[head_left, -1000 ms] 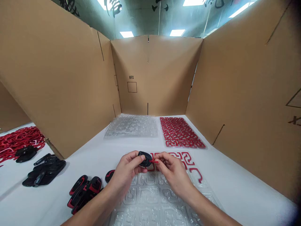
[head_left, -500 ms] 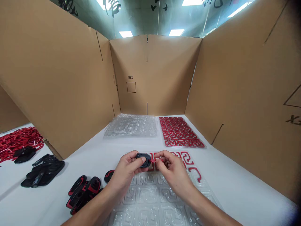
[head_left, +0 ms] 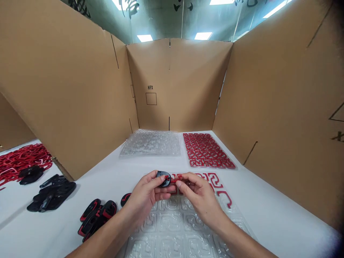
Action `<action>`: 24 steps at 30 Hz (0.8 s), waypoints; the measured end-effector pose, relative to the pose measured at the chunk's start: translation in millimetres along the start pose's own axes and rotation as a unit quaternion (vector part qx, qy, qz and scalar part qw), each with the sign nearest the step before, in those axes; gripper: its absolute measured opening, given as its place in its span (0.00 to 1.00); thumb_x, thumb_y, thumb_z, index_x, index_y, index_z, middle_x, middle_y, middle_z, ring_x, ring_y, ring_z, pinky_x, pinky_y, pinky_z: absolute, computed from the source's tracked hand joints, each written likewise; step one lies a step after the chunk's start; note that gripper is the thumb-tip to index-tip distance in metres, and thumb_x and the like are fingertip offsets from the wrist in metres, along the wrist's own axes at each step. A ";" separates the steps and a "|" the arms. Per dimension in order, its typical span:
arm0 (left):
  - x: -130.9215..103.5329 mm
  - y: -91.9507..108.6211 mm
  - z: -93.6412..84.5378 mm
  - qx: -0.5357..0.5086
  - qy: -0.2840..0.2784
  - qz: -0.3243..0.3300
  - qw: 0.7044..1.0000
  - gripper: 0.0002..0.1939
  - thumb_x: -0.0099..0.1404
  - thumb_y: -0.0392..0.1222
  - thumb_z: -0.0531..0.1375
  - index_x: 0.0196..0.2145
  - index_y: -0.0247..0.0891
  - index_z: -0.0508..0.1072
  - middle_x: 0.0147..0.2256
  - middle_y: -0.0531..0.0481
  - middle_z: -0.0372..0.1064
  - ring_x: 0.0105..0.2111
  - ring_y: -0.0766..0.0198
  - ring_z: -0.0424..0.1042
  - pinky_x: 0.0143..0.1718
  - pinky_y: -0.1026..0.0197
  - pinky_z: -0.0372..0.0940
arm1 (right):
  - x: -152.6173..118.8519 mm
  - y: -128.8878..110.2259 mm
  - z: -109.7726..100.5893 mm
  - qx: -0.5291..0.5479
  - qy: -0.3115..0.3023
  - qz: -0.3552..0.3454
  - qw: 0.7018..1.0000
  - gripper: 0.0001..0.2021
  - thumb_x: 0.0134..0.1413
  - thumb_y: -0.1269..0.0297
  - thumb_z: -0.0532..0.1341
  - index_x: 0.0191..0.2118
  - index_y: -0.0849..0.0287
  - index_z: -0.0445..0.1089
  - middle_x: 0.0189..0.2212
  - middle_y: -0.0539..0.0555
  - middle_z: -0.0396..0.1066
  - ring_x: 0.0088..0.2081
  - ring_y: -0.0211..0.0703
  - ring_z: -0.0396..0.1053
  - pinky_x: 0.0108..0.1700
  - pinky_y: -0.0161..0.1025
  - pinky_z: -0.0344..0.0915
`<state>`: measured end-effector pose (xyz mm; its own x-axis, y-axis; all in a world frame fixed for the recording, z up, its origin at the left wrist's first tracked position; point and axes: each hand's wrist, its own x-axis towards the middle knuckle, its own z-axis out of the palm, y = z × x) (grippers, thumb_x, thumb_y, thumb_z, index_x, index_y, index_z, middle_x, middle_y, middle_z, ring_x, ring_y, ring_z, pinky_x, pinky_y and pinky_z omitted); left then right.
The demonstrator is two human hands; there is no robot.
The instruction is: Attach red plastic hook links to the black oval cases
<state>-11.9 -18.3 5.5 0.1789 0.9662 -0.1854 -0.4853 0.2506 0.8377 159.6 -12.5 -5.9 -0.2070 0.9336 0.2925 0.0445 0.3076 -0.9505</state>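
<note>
Pinches a small black part (head_left: 163, 174) between thumb and fingers of the left hand (head_left: 143, 193), and with the right hand (head_left: 199, 197) grasps a thin red strip (head_left: 174, 180) just beside the right edge of the part. Holds both close together over the far portion of a clear moulded tray (head_left: 170, 222). Shows red on the face of the part too, near the left thumb, but gives no sure view of how much is seated. Looks unfinished on this one, with a length of strip bridging the two hands.

Has, seemingly done, a pile of black-and-red pieces (head_left: 94, 220) beside the left forearm, plus a single black-and-red piece (head_left: 125, 199) partly hidden behind the left wrist. Likely has plenty left, judging by plain dark pieces (head_left: 53, 193) farther left, a small dark stack (head_left: 30, 174) beyond, and a tangled red heap (head_left: 21, 157) at the left edge. Has red shapes (head_left: 225, 199) along the far and right portions of the near tray, a red-filled tray (head_left: 208, 150) at back right, and clear trays (head_left: 149, 143) at back left.
</note>
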 end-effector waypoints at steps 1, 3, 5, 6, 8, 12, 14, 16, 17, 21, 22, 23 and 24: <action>-0.2 0.2 0.1 0.001 0.000 -0.002 1.000 0.07 0.58 0.36 0.66 0.32 0.34 0.71 0.34 0.41 0.79 0.30 0.60 0.79 0.27 0.66 0.72 | 0.1 0.6 0.0 0.001 0.001 -0.001 1.000 0.10 0.56 0.58 0.62 0.37 0.59 0.75 0.36 0.55 0.75 0.37 0.45 0.72 0.39 0.39 0.69; -0.7 0.4 0.4 0.002 -0.001 -0.001 1.000 0.08 0.59 0.39 0.65 0.34 0.33 0.71 0.36 0.40 0.78 0.31 0.59 0.79 0.28 0.65 0.72 | 0.1 1.0 -0.1 0.003 -0.001 -0.003 1.000 0.10 0.57 0.57 0.62 0.37 0.59 0.74 0.36 0.54 0.75 0.37 0.44 0.72 0.39 0.38 0.69; -1.1 0.5 0.9 0.006 -0.003 0.006 1.000 0.11 0.60 0.43 0.65 0.35 0.33 0.72 0.37 0.39 0.78 0.32 0.59 0.78 0.28 0.65 0.72 | -0.3 0.3 -0.2 -0.001 -0.008 -0.005 1.000 0.11 0.58 0.57 0.61 0.38 0.58 0.74 0.35 0.54 0.76 0.37 0.44 0.72 0.39 0.37 0.68; -1.1 0.4 1.2 0.010 -0.006 0.010 1.000 0.12 0.59 0.44 0.66 0.35 0.33 0.72 0.37 0.40 0.78 0.32 0.60 0.78 0.28 0.65 0.72 | -0.6 -0.3 -0.3 -0.004 -0.010 -0.007 1.000 0.11 0.59 0.57 0.60 0.38 0.58 0.74 0.35 0.54 0.76 0.36 0.43 0.72 0.38 0.37 0.67; -0.8 0.2 1.6 0.019 -0.014 0.015 1.000 0.13 0.56 0.43 0.68 0.33 0.32 0.73 0.36 0.43 0.77 0.30 0.63 0.77 0.28 0.67 0.71 | -1.3 -1.4 -0.5 -0.014 -0.008 -0.012 1.000 0.10 0.60 0.57 0.59 0.37 0.58 0.73 0.33 0.52 0.75 0.34 0.41 0.70 0.36 0.35 0.66; 0.6 -0.4 1.1 0.018 -0.021 0.016 0.999 0.12 0.53 0.39 0.70 0.32 0.32 0.73 0.32 0.47 0.76 0.27 0.68 0.74 0.28 0.69 0.70 | -1.9 -2.0 -0.6 -0.032 0.003 -0.019 0.999 0.10 0.60 0.57 0.59 0.36 0.58 0.72 0.30 0.50 0.73 0.31 0.38 0.67 0.33 0.33 0.64; 0.9 -0.6 0.1 0.011 -0.019 0.013 1.000 0.11 0.53 0.39 0.70 0.31 0.33 0.73 0.32 0.48 0.75 0.26 0.69 0.74 0.28 0.69 0.71 | -1.7 -2.4 -0.5 -0.039 0.006 -0.019 0.999 0.10 0.60 0.57 0.59 0.36 0.58 0.72 0.30 0.50 0.72 0.30 0.38 0.67 0.33 0.33 0.64; 0.8 -0.9 -0.9 0.007 -0.022 0.009 1.000 0.10 0.54 0.38 0.70 0.31 0.33 0.73 0.32 0.48 0.76 0.26 0.69 0.75 0.29 0.69 0.71 | -1.8 -3.1 -0.4 -0.041 0.008 -0.015 0.999 0.10 0.60 0.57 0.59 0.36 0.58 0.71 0.31 0.50 0.72 0.31 0.38 0.67 0.33 0.33 0.64; 0.8 -1.0 -1.2 0.006 -0.024 0.007 1.000 0.10 0.55 0.38 0.69 0.32 0.33 0.73 0.33 0.47 0.76 0.27 0.68 0.75 0.29 0.69 0.71 | -1.9 -3.4 -0.3 -0.040 0.007 -0.015 0.999 0.10 0.60 0.57 0.59 0.37 0.58 0.71 0.31 0.50 0.72 0.31 0.39 0.68 0.33 0.34 0.65; 0.2 -0.9 -0.7 0.005 -0.020 0.007 1.000 0.09 0.55 0.36 0.69 0.32 0.34 0.73 0.33 0.46 0.77 0.28 0.67 0.76 0.29 0.69 0.71 | -2.9 -2.3 -0.3 -0.042 -0.005 -0.020 0.999 0.09 0.60 0.59 0.59 0.40 0.57 0.73 0.37 0.53 0.75 0.36 0.42 0.71 0.37 0.36 0.68; 0.0 -0.6 -0.2 0.006 -0.018 0.007 1.000 0.09 0.54 0.36 0.69 0.32 0.34 0.73 0.33 0.46 0.77 0.29 0.66 0.77 0.29 0.69 0.71 | -3.0 -1.3 -0.5 -0.053 -0.008 -0.024 0.998 0.09 0.60 0.61 0.58 0.41 0.56 0.74 0.39 0.53 0.75 0.38 0.43 0.72 0.38 0.37 0.69; -0.3 -0.1 0.3 0.007 -0.017 0.009 1.000 0.09 0.54 0.36 0.69 0.32 0.34 0.73 0.33 0.46 0.77 0.30 0.65 0.77 0.28 0.68 0.71 | -2.9 -0.3 -0.8 -0.068 -0.010 -0.030 0.997 0.09 0.60 0.62 0.58 0.42 0.55 0.75 0.40 0.54 0.75 0.39 0.44 0.72 0.40 0.38 0.69; -0.7 0.4 0.9 0.009 -0.018 0.011 1.000 0.10 0.54 0.37 0.69 0.33 0.34 0.73 0.34 0.46 0.77 0.31 0.64 0.77 0.29 0.68 0.71 | -2.8 0.8 -1.3 -0.083 -0.011 -0.038 0.996 0.10 0.60 0.64 0.58 0.43 0.54 0.76 0.41 0.54 0.76 0.41 0.44 0.73 0.41 0.38 0.69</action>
<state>-11.4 -18.9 6.4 0.1990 0.9686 -0.1489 -0.4738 0.2281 0.8506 161.5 -14.6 -7.3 -0.2375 0.9030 0.3581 0.1892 0.4046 -0.8947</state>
